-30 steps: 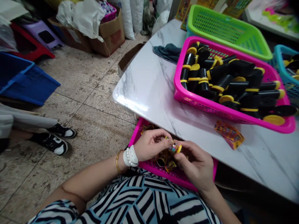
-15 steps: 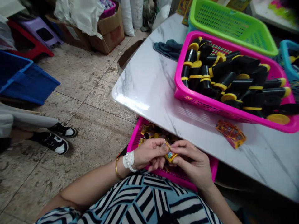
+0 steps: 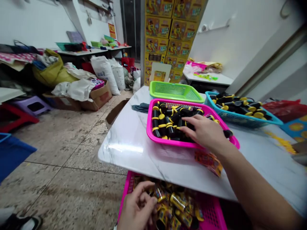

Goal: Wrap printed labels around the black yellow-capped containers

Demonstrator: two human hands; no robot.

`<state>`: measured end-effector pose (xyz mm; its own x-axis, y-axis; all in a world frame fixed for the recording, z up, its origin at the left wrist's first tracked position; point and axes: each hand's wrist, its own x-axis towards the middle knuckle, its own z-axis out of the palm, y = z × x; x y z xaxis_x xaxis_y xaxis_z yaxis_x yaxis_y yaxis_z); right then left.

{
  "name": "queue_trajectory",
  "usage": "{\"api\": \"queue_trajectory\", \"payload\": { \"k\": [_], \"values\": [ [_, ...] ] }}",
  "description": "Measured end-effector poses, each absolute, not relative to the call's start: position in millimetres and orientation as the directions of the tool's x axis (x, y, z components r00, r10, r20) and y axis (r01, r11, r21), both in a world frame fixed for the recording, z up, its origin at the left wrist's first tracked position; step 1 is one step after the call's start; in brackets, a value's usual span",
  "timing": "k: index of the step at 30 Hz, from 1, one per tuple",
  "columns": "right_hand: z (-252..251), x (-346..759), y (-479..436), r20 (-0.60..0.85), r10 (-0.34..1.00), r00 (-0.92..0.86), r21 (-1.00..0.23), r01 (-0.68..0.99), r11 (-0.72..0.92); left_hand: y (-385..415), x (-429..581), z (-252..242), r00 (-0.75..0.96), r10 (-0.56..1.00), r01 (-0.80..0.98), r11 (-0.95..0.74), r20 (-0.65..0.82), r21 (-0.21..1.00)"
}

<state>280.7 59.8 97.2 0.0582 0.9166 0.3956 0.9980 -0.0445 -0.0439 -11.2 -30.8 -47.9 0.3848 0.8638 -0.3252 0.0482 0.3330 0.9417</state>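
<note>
My right hand (image 3: 203, 131) reaches into the pink basket (image 3: 165, 142) on the marble table (image 3: 134, 147). Its fingers lie spread over the black tubes with yellow caps (image 3: 168, 123), touching them; I cannot see a grip on any one. My left hand (image 3: 137, 207) is low, over a second pink basket (image 3: 213, 210) that sits below the table edge. That basket holds several small yellow wrapped pieces (image 3: 176, 203). The left fingers curl among those pieces, and what they hold is hidden.
A green basket (image 3: 176, 91) and a blue basket (image 3: 236, 116) of black tubes stand behind the pink one. An orange packet (image 3: 208, 161) lies on the table. Stacked yellow cartons (image 3: 168, 35), sacks (image 3: 105, 70) and cardboard boxes (image 3: 96, 95) line the floor.
The view has tilted up from my lap to the room. My hands have parted: the right went up into the table basket, the left dropped into the lower basket.
</note>
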Motion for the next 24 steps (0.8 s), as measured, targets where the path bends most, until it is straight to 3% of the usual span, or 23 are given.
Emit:
{"api": "queue_trajectory", "payload": {
  "k": [2,5,8,11,14,16,20,24],
  "values": [
    [100.7,280.3,82.4,0.219,0.975,0.047,-0.023,0.999,-0.043,-29.9,-9.1,-43.3,0.407,0.856,0.079,0.314,-0.318,0.946],
    [98.9,277.7,92.3,0.162,0.987,0.021,-0.086,0.996,-0.007,-26.3,-7.8,-34.9,0.452,0.847,0.144,0.239,-0.279,0.96],
    [98.8,283.9,73.5,0.262,0.962,0.073,-0.395,0.918,0.038,-22.4,-5.0,-21.8,0.512,0.856,0.214,-0.05,-0.068,0.975],
    [101.6,294.9,30.1,0.193,0.957,0.215,-0.803,0.595,0.028,-15.9,11.3,-6.2,0.563,0.782,0.195,-0.442,0.269,0.876],
    [100.3,302.4,-24.7,0.042,0.941,0.334,-0.956,0.288,-0.06,-2.5,53.2,7.0,0.638,0.6,0.135,-0.705,0.483,0.696],
    [94.6,304.6,-59.2,-0.021,0.905,0.424,-0.977,0.185,-0.11,11.0,92.8,13.3,0.703,0.522,0.205,-0.799,0.484,0.565],
    [73.5,307.1,-110.1,-0.154,0.835,0.529,-0.971,0.074,-0.226,37.6,164.1,17.9,0.875,0.442,0.356,-0.863,0.196,0.359],
    [50.7,310.4,-133.5,-0.255,0.795,0.55,-0.959,-0.04,-0.28,44.6,180.9,12.5,0.913,0.382,0.321,-0.89,0.145,0.324]
  ]
}}
